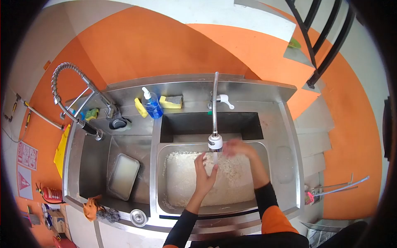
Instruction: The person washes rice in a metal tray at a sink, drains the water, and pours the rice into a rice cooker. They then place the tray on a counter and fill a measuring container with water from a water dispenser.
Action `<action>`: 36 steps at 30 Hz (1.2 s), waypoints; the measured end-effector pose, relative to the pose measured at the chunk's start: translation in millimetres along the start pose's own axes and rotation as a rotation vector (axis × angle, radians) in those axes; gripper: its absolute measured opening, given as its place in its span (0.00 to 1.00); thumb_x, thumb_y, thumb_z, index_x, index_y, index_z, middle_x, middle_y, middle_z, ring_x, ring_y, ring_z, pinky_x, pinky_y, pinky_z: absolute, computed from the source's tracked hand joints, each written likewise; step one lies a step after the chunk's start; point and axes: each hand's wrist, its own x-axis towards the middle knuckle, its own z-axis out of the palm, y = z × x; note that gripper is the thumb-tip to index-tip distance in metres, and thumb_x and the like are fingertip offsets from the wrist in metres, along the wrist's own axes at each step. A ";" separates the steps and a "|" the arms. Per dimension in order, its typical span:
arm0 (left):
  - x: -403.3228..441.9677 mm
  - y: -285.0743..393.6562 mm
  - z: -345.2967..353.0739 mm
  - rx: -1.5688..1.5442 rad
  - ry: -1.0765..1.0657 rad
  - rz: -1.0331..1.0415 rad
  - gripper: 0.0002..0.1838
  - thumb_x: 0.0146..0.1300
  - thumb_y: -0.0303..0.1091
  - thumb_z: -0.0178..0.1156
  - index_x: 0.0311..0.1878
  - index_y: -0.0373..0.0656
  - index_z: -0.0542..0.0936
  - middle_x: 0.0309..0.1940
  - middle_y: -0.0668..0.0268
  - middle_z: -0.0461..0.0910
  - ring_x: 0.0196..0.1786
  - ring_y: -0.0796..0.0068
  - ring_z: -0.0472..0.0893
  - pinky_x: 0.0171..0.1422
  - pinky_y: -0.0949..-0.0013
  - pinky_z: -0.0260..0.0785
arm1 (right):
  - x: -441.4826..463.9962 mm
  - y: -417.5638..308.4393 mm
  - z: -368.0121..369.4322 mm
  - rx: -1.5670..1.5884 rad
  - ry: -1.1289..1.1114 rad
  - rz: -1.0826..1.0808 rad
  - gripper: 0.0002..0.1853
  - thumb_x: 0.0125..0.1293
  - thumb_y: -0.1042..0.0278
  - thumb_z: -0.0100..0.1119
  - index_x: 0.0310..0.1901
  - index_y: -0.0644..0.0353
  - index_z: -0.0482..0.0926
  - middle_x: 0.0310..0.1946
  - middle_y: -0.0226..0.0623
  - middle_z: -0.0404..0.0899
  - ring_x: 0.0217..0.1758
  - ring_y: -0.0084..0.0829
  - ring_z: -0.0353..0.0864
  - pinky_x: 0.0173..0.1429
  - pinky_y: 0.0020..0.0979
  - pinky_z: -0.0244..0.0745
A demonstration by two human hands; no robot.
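My left hand (204, 175) is below the faucet's white spray head (215, 143), thumb and fingers apart, beside a thin stream of water. Nothing shows in its grasp. My right hand (236, 148) is close to the right side of the spray head, its fingers smeared by motion, so whether they touch it is unclear. Beneath both hands sits a large steel pan (269, 173). Cloudy water and white grains that look like rice (182, 162) lie in it, with grains clinging near the rim.
In the left basin rests a small metal tray (135, 175) of cloudy liquid. A spring faucet (84, 78), blue soap bottle (152, 106) and yellow sponge (166, 102) stand along the back ledge. A drain strainer (138, 218) and orange cloth (92, 208) lie at the front left.
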 end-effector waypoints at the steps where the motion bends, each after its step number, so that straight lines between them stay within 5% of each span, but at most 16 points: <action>1: 12.7 19.2 -3.4 0.064 0.033 0.071 0.32 0.54 0.31 0.58 0.59 0.35 0.55 0.57 0.51 0.56 0.55 0.58 0.64 0.57 0.61 0.58 | 21.2 -5.9 -21.9 0.035 0.151 -0.042 0.17 0.60 0.60 0.51 0.45 0.65 0.70 0.33 0.43 0.77 0.29 0.34 0.79 0.32 0.31 0.77; 3: 36.7 48.7 -3.8 0.194 0.094 0.209 0.33 0.54 0.30 0.58 0.60 0.32 0.54 0.55 0.49 0.58 0.54 0.55 0.65 0.58 0.59 0.57 | 55.1 -25.1 -45.0 0.523 0.442 0.056 0.20 0.60 0.57 0.50 0.47 0.65 0.67 0.39 0.45 0.74 0.36 0.36 0.78 0.38 0.33 0.76; 5: 59.1 44.7 0.2 0.263 0.016 0.304 0.36 0.53 0.29 0.58 0.61 0.32 0.51 0.54 0.47 0.59 0.54 0.52 0.64 0.59 0.59 0.56 | 93.2 -23.4 -61.8 0.793 0.469 -0.217 0.21 0.62 0.57 0.48 0.49 0.66 0.62 0.44 0.49 0.69 0.46 0.39 0.73 0.47 0.34 0.73; 8: 81.3 25.3 2.5 0.368 -0.060 0.337 0.39 0.51 0.29 0.59 0.63 0.32 0.49 0.53 0.44 0.60 0.55 0.48 0.63 0.59 0.58 0.55 | 103.2 -49.4 -78.8 1.084 0.499 -0.130 0.21 0.62 0.60 0.46 0.49 0.67 0.60 0.48 0.54 0.65 0.54 0.41 0.67 0.56 0.36 0.67; 11: 106.0 -7.1 -5.2 0.604 -0.006 0.302 0.41 0.49 0.30 0.60 0.65 0.38 0.49 0.57 0.52 0.60 0.59 0.51 0.61 0.62 0.53 0.52 | 90.1 -76.8 -86.9 1.136 0.444 -0.320 0.22 0.63 0.63 0.45 0.52 0.69 0.57 0.49 0.57 0.65 0.53 0.43 0.68 0.58 0.37 0.66; 13: 127.3 -18.3 -15.2 0.782 0.066 0.264 0.42 0.49 0.30 0.59 0.66 0.46 0.49 0.61 0.62 0.58 0.62 0.56 0.59 0.64 0.49 0.48 | 97.9 -87.8 -89.1 1.031 0.389 -0.440 0.19 0.63 0.66 0.44 0.52 0.69 0.59 0.48 0.55 0.66 0.51 0.41 0.70 0.57 0.36 0.67; 15: 142.3 -27.0 -21.6 0.947 0.097 0.249 0.42 0.49 0.31 0.59 0.66 0.47 0.49 0.62 0.58 0.56 0.62 0.55 0.58 0.64 0.50 0.47 | 100.5 -89.5 -86.2 0.925 0.345 -0.545 0.16 0.63 0.65 0.45 0.49 0.67 0.64 0.44 0.50 0.71 0.48 0.36 0.73 0.52 0.32 0.70; 18: 134.8 -8.9 -24.8 0.935 0.108 0.222 0.40 0.51 0.32 0.58 0.66 0.44 0.49 0.59 0.50 0.57 0.60 0.51 0.59 0.64 0.50 0.48 | 61.6 -73.7 -56.3 0.359 0.597 -0.556 0.13 0.62 0.63 0.49 0.42 0.63 0.72 0.34 0.39 0.77 0.39 0.26 0.77 0.42 0.26 0.72; 21: 85.3 -3.7 -30.8 0.542 0.211 0.129 0.40 0.50 0.33 0.58 0.65 0.41 0.49 0.54 0.44 0.58 0.58 0.47 0.59 0.62 0.51 0.50 | 3.0 -36.9 -23.5 0.147 0.124 -0.264 0.12 0.61 0.61 0.50 0.34 0.59 0.77 0.23 0.31 0.78 0.26 0.19 0.76 0.29 0.23 0.70; 22: 58.4 -26.4 -30.9 0.601 0.133 0.052 0.41 0.50 0.35 0.58 0.65 0.41 0.49 0.54 0.44 0.58 0.57 0.47 0.59 0.61 0.51 0.50 | -11.5 -15.2 -11.9 -0.015 0.019 -0.066 0.16 0.59 0.55 0.50 0.30 0.61 0.78 0.22 0.35 0.77 0.29 0.27 0.78 0.34 0.28 0.72; 24: 6.1 -78.0 -36.4 0.783 -0.096 -0.207 0.40 0.52 0.40 0.57 0.65 0.39 0.49 0.56 0.45 0.54 0.58 0.47 0.56 0.61 0.51 0.50 | -22.4 57.4 7.8 -0.572 0.189 0.109 0.21 0.58 0.51 0.50 0.38 0.64 0.76 0.33 0.46 0.77 0.41 0.41 0.77 0.44 0.36 0.71; 26: -27.7 -108.6 -45.3 0.969 -0.321 -0.618 0.38 0.55 0.48 0.51 0.64 0.38 0.49 0.61 0.44 0.45 0.63 0.46 0.51 0.64 0.50 0.46 | -41.6 92.9 30.0 -0.645 0.529 0.269 0.25 0.58 0.50 0.49 0.48 0.65 0.71 0.48 0.55 0.69 0.51 0.53 0.68 0.54 0.42 0.65; 30: -59.0 -121.5 -77.8 0.798 -0.418 -1.135 0.39 0.58 0.57 0.42 0.63 0.37 0.50 0.66 0.45 0.35 0.68 0.44 0.39 0.65 0.46 0.43 | -66.2 168.3 48.3 -0.675 0.720 0.408 0.26 0.59 0.48 0.47 0.49 0.65 0.68 0.48 0.56 0.68 0.51 0.51 0.68 0.53 0.44 0.63; 32: -97.0 -167.9 -81.6 0.925 -0.600 -1.076 0.37 0.58 0.55 0.43 0.62 0.36 0.53 0.63 0.44 0.47 0.66 0.45 0.48 0.63 0.47 0.49 | -74.3 195.0 63.6 -0.728 0.766 0.484 0.27 0.60 0.46 0.45 0.48 0.66 0.69 0.43 0.56 0.71 0.48 0.52 0.70 0.52 0.45 0.63; 36: -165.4 -323.3 -70.3 0.800 -1.003 -0.765 0.32 0.57 0.52 0.45 0.57 0.35 0.62 0.49 0.44 0.70 0.54 0.46 0.68 0.58 0.51 0.60 | -89.2 208.4 72.6 -0.330 0.443 0.566 0.28 0.60 0.45 0.41 0.46 0.66 0.70 0.33 0.50 0.73 0.40 0.49 0.73 0.47 0.48 0.66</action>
